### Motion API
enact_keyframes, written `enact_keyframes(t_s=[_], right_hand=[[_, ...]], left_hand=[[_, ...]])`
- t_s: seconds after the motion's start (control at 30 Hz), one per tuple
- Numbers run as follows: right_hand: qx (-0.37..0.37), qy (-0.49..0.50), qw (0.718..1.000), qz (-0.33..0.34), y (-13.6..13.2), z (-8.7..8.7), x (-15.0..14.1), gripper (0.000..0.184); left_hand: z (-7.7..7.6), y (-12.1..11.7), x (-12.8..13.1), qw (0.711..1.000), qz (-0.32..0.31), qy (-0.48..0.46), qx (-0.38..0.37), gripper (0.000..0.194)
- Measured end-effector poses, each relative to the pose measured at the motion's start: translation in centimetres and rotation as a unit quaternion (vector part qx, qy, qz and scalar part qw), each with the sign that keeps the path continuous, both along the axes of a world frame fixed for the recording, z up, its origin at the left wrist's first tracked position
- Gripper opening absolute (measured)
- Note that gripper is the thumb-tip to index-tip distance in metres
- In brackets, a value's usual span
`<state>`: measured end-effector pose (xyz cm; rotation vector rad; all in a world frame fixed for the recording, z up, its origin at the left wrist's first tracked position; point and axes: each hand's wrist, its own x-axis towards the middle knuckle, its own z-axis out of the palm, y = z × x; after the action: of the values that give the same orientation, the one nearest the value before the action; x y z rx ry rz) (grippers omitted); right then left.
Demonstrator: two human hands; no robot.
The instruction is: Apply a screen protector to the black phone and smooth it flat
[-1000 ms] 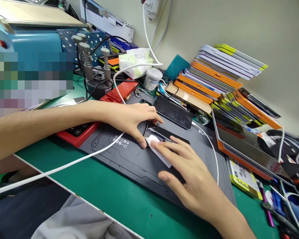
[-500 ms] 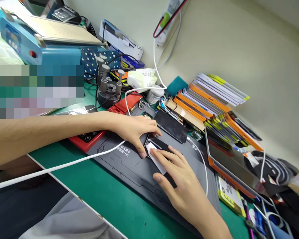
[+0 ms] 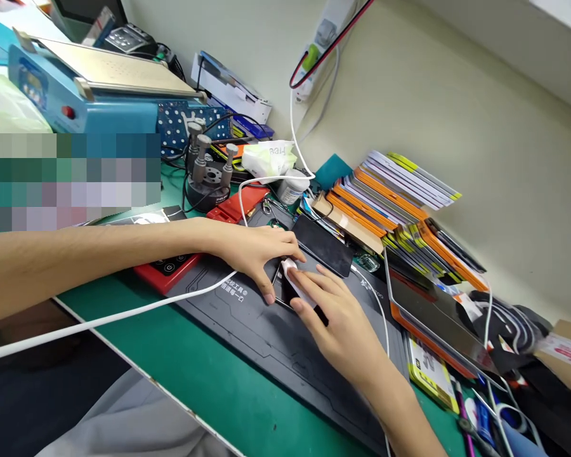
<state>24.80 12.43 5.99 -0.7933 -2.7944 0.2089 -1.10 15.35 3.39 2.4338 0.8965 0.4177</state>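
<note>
On the dark grey work mat (image 3: 252, 330) lies a phone (image 3: 285, 291) with a black face, largely hidden under my hands. My left hand (image 3: 257, 251) reaches across from the left, its thumb and forefinger spread around the phone's far end and holding it at the edges. A small white wipe (image 3: 289, 264) is under the fingers of my right hand (image 3: 335, 317), pressed against the phone's face. The right thumb has come in close beside the wipe. Just beyond my hands rests a second dark phone (image 3: 324, 244) with a white cable plugged in.
A white cable (image 3: 137, 312) passes beneath my left forearm. Behind stand a red tool (image 3: 238, 206), a round black fixture with metal posts (image 3: 208, 187) and a white jar (image 3: 292, 187). Stacked boxed screens (image 3: 390, 197) line the wall, with a tablet (image 3: 428, 304) at right.
My right hand has slid up along the phone towards its far end, with the wipe bunched closer under the fingers. The right thumb has moved in. My left hand stays nearly in place.
</note>
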Motion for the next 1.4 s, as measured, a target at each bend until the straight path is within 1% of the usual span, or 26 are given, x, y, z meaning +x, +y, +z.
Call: enact_keyframes(t_s=[0.13,0.27,0.43,0.53,0.67,0.73,0.77,0.83,0.93,1.0,1.07,1.17,1.27,1.4], right_hand=[[-0.012,0.008,1.0,-0.008,0.7,-0.7,-0.4,0.051],[-0.026,0.017,0.999,-0.008,0.1,-1.0,-0.3,0.054],[-0.04,0.03,0.999,-0.003,0.1,-1.2,-0.2,0.047],[-0.038,0.037,0.999,0.006,0.1,-1.0,-0.1,0.045],[-0.061,0.055,0.996,0.038,-0.8,-0.4,0.6,0.036],[-0.072,0.076,0.993,0.049,-1.2,-0.4,0.8,0.032],[-0.066,0.08,0.993,0.052,-1.3,-0.5,0.8,0.032],[-0.029,0.069,0.996,0.052,-1.4,-0.7,0.5,0.035],[0.024,0.049,0.997,0.053,-1.4,-1.0,0.0,0.04],[0.035,0.067,0.995,0.057,-1.5,-0.9,-0.1,0.034],[0.034,0.088,0.993,0.067,-1.6,-0.8,0.1,0.031],[0.025,0.093,0.992,0.077,-1.5,-0.9,0.3,0.031],[0.014,0.092,0.992,0.087,-1.3,-0.9,0.5,0.035],[0.014,0.094,0.99,0.102,-1.2,-0.5,0.7,0.03]], left_hand=[[-0.4,0.1,0.0,1.0,0.0,-0.007,0.006,0.097],[-0.8,0.3,-0.1,1.0,-0.005,-0.009,-0.002,0.097],[-0.7,0.2,-0.2,1.0,-0.01,-0.006,0.009,0.093],[-0.7,0.1,-0.2,1.0,-0.005,-0.003,0.011,0.09],[-0.9,0.2,-0.3,1.0,-0.005,-0.007,0.0,0.09],[-0.8,0.3,-0.4,1.0,-0.009,-0.007,-0.004,0.091],[-0.7,0.3,-0.5,1.0,-0.014,-0.004,-0.008,0.09],[-0.4,0.3,-0.7,0.999,-0.027,0.002,-0.019,0.085],[0.0,0.2,-1.0,0.998,-0.043,0.002,-0.035,0.071],[0.2,0.3,-1.3,0.998,-0.049,0.001,-0.041,0.062],[0.3,0.3,-1.4,0.997,-0.055,0.002,-0.047,0.057],[0.2,0.4,-1.3,0.997,-0.055,-0.005,-0.058,0.054],[0.1,0.4,-1.1,0.997,-0.031,-0.024,-0.065,0.059],[0.2,0.3,-0.8,0.997,-0.011,-0.046,-0.063,0.064]])
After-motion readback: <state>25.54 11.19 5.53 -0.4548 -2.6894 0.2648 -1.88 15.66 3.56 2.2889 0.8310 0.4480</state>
